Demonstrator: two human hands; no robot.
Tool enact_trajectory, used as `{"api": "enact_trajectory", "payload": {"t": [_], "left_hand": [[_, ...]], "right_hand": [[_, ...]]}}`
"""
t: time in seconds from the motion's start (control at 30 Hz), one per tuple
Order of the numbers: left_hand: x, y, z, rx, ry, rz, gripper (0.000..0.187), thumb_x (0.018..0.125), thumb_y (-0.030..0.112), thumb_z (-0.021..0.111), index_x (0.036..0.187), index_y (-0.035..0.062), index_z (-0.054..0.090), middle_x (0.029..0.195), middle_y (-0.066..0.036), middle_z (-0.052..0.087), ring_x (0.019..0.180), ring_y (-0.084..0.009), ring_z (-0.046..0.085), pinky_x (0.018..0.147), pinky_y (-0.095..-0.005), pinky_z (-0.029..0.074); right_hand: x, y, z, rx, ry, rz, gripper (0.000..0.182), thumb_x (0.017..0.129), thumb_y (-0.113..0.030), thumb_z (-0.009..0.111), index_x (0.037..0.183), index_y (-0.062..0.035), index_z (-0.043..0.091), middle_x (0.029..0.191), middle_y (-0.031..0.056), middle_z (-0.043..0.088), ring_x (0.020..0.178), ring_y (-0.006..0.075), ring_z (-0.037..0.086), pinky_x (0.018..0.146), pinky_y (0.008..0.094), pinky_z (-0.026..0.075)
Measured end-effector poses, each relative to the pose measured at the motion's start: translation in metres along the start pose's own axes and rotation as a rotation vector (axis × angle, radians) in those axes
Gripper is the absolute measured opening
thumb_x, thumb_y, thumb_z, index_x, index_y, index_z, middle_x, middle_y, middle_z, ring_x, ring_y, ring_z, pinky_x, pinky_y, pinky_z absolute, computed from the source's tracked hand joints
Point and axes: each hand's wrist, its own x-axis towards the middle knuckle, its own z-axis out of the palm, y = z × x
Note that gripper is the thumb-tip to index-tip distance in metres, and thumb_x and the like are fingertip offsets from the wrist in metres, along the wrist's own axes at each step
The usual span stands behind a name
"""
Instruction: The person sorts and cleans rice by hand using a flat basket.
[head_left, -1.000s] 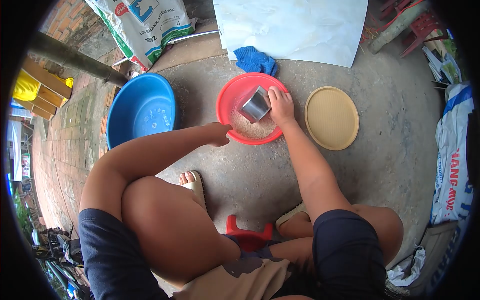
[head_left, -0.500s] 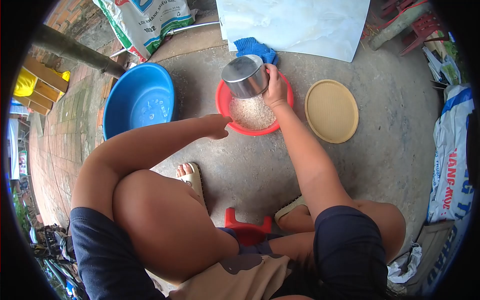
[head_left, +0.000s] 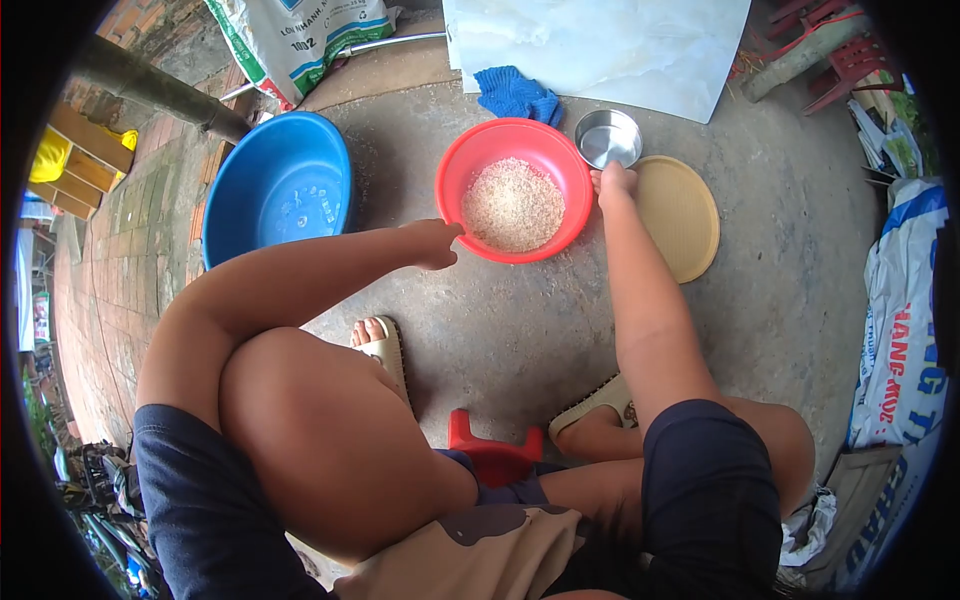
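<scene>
The red basin (head_left: 452,170) stands on the concrete floor, with a heap of pale, rice-like grain (head_left: 514,205) inside. My left hand (head_left: 434,244) is closed on its left rim. To the right of the basin, my right hand (head_left: 614,181) grips the near edge of a shiny metal pot (head_left: 608,137), partly hiding that edge. The pot is upright, and its bare metal inside faces me. Just beneath and right of this hand lies a round tan tray (head_left: 680,220), its left edge behind my hand and wrist.
A large blue basin (head_left: 285,190) stands to the left. Behind the red basin are a blue cloth (head_left: 518,95) and a pale marble-patterned board (head_left: 600,50). A printed sack (head_left: 300,45) is at the back left, another sack (head_left: 900,310) at the right. Scattered grains dot the floor.
The pot was tipped over the red basin; my right hand has brought it right and turned it upright beside the basin. My left hand keeps its place on the rim.
</scene>
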Motion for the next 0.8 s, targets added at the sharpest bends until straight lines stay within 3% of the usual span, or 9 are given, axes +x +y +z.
{"api": "enact_trajectory", "payload": {"t": [0.03, 0.2, 0.27, 0.3, 0.4, 0.53, 0.63, 0.73, 0.8], "left_hand": [[0.002, -0.002, 0.001, -0.006, 0.000, -0.014, 0.056, 0.084, 0.025, 0.055, 0.134, 0.0100, 0.036, 0.128, -0.021, 0.047, 0.117, -0.0342, 0.048, 0.099, -0.0429, 0.038], [0.017, -0.014, -0.006, -0.073, -0.037, -0.061, 0.059, 0.084, 0.029, 0.057, 0.136, 0.0126, 0.034, 0.127, -0.021, 0.047, 0.112, -0.0352, 0.052, 0.095, -0.0444, 0.041], [0.015, -0.016, -0.021, -0.667, -0.046, -0.311, 0.072, 0.081, 0.033, 0.058, 0.142, 0.0134, 0.023, 0.113, -0.017, 0.057, 0.102, -0.0331, 0.056, 0.088, -0.0458, 0.045], [0.018, -0.019, -0.024, -0.669, -0.051, -0.308, 0.072, 0.081, 0.033, 0.058, 0.142, 0.0134, 0.023, 0.113, -0.017, 0.057, 0.102, -0.0331, 0.056, 0.088, -0.0458, 0.045], [0.035, -0.040, -0.026, -0.859, 0.180, -0.384, 0.081, 0.080, 0.033, 0.061, 0.144, 0.0167, 0.014, 0.112, -0.015, 0.057, 0.092, -0.0294, 0.058, 0.077, -0.0436, 0.051], [0.055, -0.057, -0.012, -1.171, 0.253, -0.418, 0.080, 0.082, 0.030, 0.059, 0.144, 0.0176, 0.011, 0.115, -0.016, 0.056, 0.084, -0.0257, 0.063, 0.059, -0.0366, 0.056], [0.038, -0.081, -0.020, -1.011, 0.320, -0.501, 0.061, 0.083, 0.025, 0.056, 0.137, 0.0101, 0.031, 0.109, -0.013, 0.061, 0.073, -0.0251, 0.065, 0.060, -0.0384, 0.057], [0.053, -0.109, -0.021, -1.063, 0.218, -0.612, 0.033, 0.082, 0.017, 0.055, 0.112, 0.0056, 0.057, 0.092, -0.011, 0.067, 0.057, -0.0229, 0.064, 0.055, -0.0366, 0.055], [0.086, -0.106, -0.009, -0.670, 0.278, -0.576, 0.016, 0.080, 0.013, 0.056, 0.089, 0.0047, 0.067, 0.075, -0.010, 0.067, 0.052, -0.0205, 0.064, 0.052, -0.0331, 0.053]], "right_hand": [[-0.006, -0.002, -0.001, 0.159, -0.038, 0.093, 0.035, 0.089, -0.017, 0.043, 0.108, 0.0129, 0.045, 0.094, 0.0265, 0.063, 0.081, 0.0307, 0.066, 0.072, 0.0406, 0.054], [0.020, 0.021, 0.006, 0.133, -0.122, 0.018, 0.038, 0.091, -0.022, 0.048, 0.106, 0.0120, 0.048, 0.098, 0.0248, 0.063, 0.082, 0.0313, 0.066, 0.074, 0.0374, 0.053], [0.018, 0.025, 0.010, -0.210, -0.078, -0.262, 0.048, 0.088, -0.032, 0.050, 0.113, 0.0099, 0.051, 0.107, 0.0268, 0.060, 0.100, 0.0377, 0.060, 0.083, 0.0417, 0.049], [0.003, 0.025, 0.011, -0.300, -0.024, -0.364, 0.059, 0.087, -0.042, 0.050, 0.123, 0.0043, 0.048, 0.120, 0.0266, 0.054, 0.113, 0.0398, 0.051, 0.095, 0.0418, 0.040], [-0.065, 0.022, 0.013, -0.633, 0.018, -0.626, 0.048, 0.087, -0.042, 0.050, 0.109, 0.0000, 0.052, 0.110, 0.0254, 0.058, 0.101, 0.0398, 0.057, 0.085, 0.0460, 0.045], [-0.092, 0.048, 0.039, -0.715, 0.086, -0.601, 0.035, 0.089, -0.037, 0.047, 0.100, -0.0032, 0.051, 0.105, 0.0247, 0.059, 0.094, 0.0402, 0.058, 0.079, 0.0480, 0.046], [-0.112, 0.054, 0.056, -0.665, 0.013, -0.585, 0.027, 0.090, -0.029, 0.045, 0.094, -0.0032, 0.052, 0.097, 0.0256, 0.060, 0.088, 0.0414, 0.059, 0.074, 0.0490, 0.046], [-0.105, 0.065, 0.061, -0.575, -0.068, -0.682, 0.025, 0.090, -0.026, 0.046, 0.090, -0.0021, 0.054, 0.082, 0.0250, 0.062, 0.079, 0.0431, 0.060, 0.070, 0.0514, 0.046], [-0.085, 0.058, 0.035, -0.518, -0.026, -0.746, 0.027, 0.090, -0.026, 0.047, 0.094, -0.0020, 0.056, 0.082, 0.0243, 0.063, 0.078, 0.0427, 0.061, 0.069, 0.0516, 0.047]]}}
